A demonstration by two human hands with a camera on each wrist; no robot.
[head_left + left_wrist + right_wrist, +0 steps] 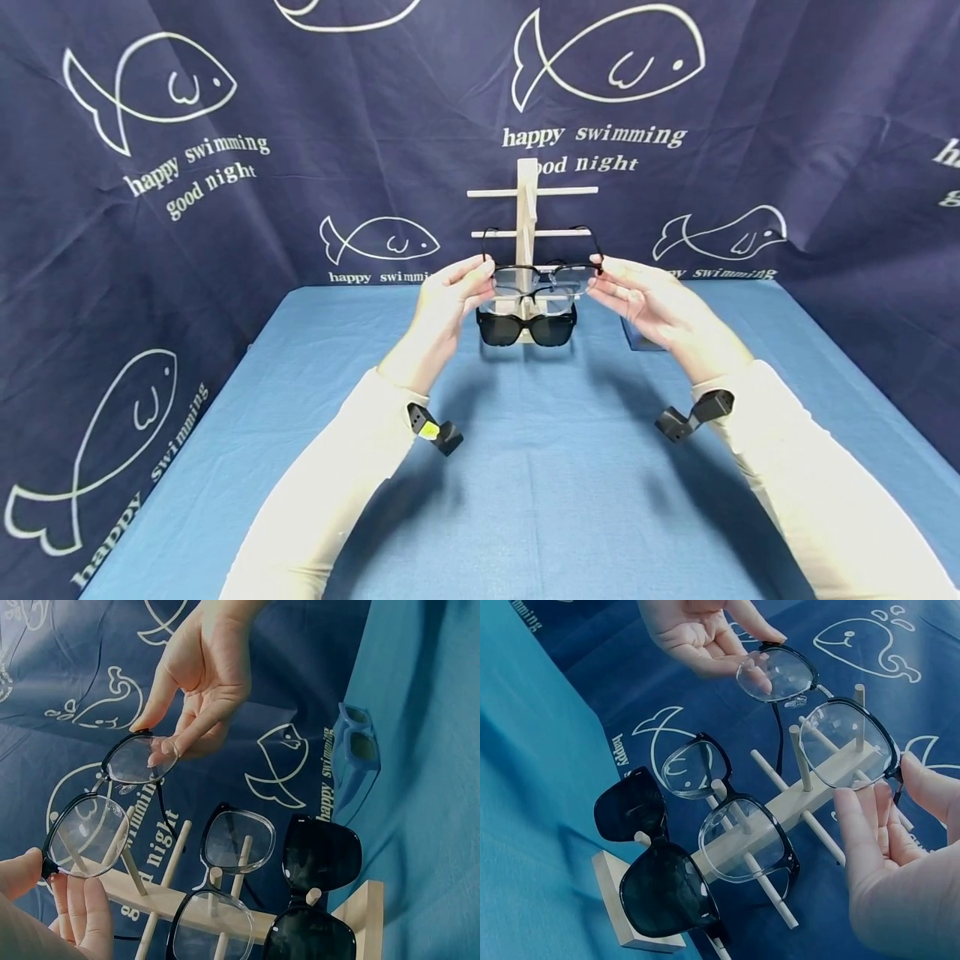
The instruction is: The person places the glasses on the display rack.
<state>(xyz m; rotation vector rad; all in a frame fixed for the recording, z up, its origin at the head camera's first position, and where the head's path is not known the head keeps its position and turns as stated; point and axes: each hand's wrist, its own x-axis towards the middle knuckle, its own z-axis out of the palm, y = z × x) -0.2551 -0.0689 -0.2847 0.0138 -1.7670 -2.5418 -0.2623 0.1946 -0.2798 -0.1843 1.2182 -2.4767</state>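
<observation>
Your left hand (455,293) and right hand (647,302) each pinch one end of the upper clear glasses (546,270); these span crosswise between them; roughly parallel to the pegs (570,191) of the wooden rack (527,171); near the far edge of the bench (360,333).

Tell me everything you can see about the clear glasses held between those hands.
These browline eyeglasses have black upper rims, clear lenses, a metallic-looking bridge and clear nose pads. Both dark temples are unfolded, pointing away from the head camera. The left hand and right hand grip the frame's outer corners, in front of the wooden display stand; whether it touches that stand is unclear.
</observation>
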